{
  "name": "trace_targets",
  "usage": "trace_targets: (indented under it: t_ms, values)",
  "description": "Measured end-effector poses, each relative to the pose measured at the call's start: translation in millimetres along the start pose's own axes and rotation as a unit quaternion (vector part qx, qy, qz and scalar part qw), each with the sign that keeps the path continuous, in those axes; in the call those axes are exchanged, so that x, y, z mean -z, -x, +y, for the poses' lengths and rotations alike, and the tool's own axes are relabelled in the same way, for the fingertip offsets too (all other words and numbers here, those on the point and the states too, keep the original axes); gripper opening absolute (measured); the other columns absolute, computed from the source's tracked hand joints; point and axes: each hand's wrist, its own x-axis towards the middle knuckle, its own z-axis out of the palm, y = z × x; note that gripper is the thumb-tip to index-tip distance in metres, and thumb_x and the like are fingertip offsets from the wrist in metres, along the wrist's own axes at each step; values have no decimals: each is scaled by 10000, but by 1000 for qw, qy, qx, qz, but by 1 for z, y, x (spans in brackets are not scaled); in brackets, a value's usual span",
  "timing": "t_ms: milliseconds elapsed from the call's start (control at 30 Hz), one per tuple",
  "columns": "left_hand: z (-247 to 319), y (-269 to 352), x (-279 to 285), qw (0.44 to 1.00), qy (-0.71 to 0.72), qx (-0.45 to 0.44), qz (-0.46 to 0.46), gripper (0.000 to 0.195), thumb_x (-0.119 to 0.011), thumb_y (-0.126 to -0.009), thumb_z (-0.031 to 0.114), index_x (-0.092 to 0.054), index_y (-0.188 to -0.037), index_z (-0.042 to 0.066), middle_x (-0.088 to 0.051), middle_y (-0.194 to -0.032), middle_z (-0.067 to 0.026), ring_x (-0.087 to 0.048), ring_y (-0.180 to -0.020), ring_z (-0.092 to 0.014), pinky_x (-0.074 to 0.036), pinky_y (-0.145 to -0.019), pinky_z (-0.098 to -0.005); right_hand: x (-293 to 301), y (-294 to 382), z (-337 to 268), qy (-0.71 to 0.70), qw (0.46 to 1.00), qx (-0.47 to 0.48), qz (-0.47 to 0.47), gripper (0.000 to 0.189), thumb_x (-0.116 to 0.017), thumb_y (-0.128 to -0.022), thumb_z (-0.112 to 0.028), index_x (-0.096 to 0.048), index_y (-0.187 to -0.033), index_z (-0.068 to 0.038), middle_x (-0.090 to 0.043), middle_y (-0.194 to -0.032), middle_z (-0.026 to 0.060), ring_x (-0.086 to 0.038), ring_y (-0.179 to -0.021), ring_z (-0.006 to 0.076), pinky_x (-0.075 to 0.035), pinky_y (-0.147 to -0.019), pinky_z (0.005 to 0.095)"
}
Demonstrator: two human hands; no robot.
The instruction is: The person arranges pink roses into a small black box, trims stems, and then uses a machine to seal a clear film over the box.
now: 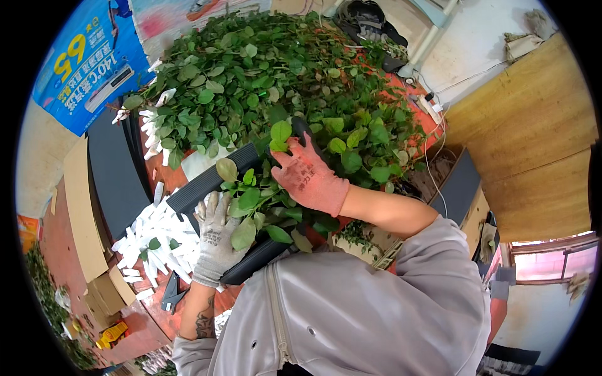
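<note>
My left hand [218, 239], in a grey-white knit glove, lies at the left end of a black ribbed trough [211, 181], its fingers partly spread near white sleeves inside; whether it grips anything is hidden. Leafy green stems [263, 202] lie in the trough between my hands. My right hand [305, 174], in a pink glove with dark fingertips, reaches over the trough's far side into leaves, with a small bright leaf [281, 131] at its fingers; its grip is unclear. Beyond it spreads a large heap of leafy stems [244, 84], some ends in white sleeves [151, 134].
Loose white sleeves [160, 235] pile up left of the trough, with a black stapler-like tool [173, 293] beside them. Cardboard [77, 202] and a yellow bottle [113, 334] lie further left. A power strip [429, 109] with white cables sits at the red table's right edge.
</note>
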Motion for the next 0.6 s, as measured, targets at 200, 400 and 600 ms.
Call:
trace_targets:
  t_ms: [200, 400, 600]
  values:
    - [-2, 2, -4, 999, 23, 27, -7, 695, -637, -698, 378, -505, -1311, 77, -266, -1471, -216, -147, -1383, -448, -43, -1124, -551, 3, -8, -2, 2, 999, 27, 34, 242, -455, -895, -234, -600, -1000, -72, -497, -1297, 156, -377, -1231, 410, -221, -1058, 591]
    - [-3, 4, -10, 999, 1, 25, 20, 702, -640, -694, 377, -499, -1311, 72, -287, -1455, -223, -164, -1376, -447, -60, -1121, -561, -12, -16, 7, -11, 999, 40, -5, 261, -473, -881, -246, -566, -1046, -67, -471, -1328, 156, -380, -1231, 414, -219, -1065, 575]
    - [10, -4, 6, 1000, -21, 13, 17, 597, -666, -695, 335, -573, -1228, 82, -400, -1369, -208, -288, -1316, -436, -141, -1089, -590, -26, -18, 20, -63, 980, -7, -188, 315, -507, -859, -280, -541, -1092, -70, -437, -1375, 166, -388, -1235, 437, -233, -1064, 572]
